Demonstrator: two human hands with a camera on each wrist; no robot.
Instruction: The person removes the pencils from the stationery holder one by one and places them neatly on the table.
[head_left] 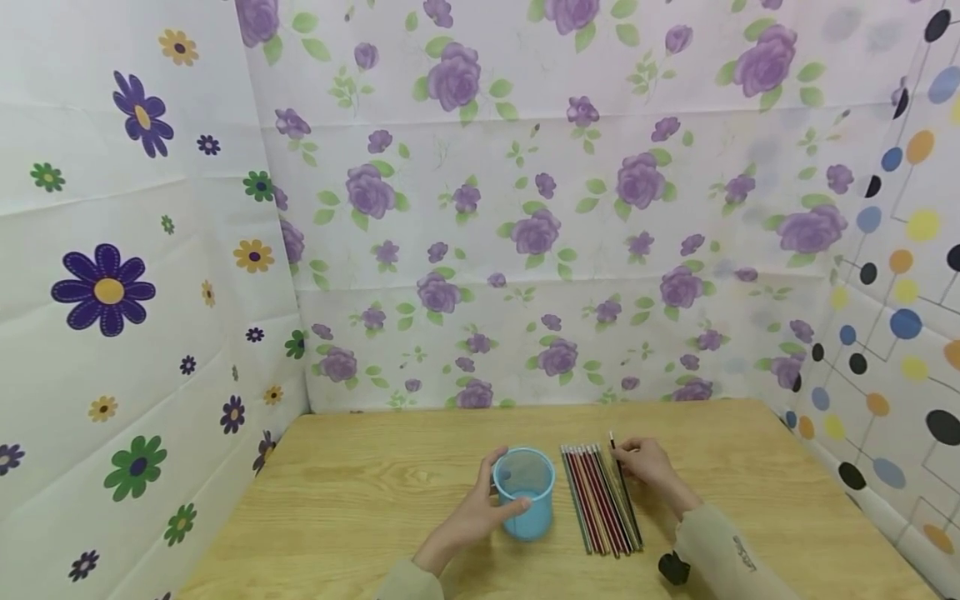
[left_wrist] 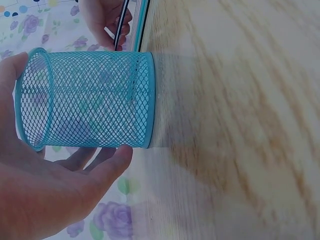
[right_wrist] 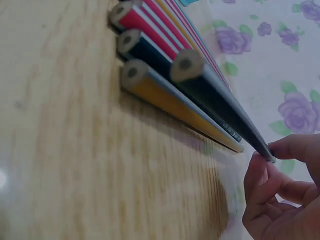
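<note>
My left hand holds a light-blue mesh pencil cup that stands upright on the table. In the left wrist view, the thumb and fingers of the left hand spread around the side of the cup. To the cup's right lies a row of several pencils in red, yellow, black and green. At the row's right edge, my right hand pinches the far end of a black pencil. The right wrist view shows the unsharpened near end of this black pencil raised above a yellow pencil.
The wooden table carries the cup and pencils. A purple-flowered cloth hangs behind it, with patterned cloths at the left and right. A small black object shows by the right sleeve.
</note>
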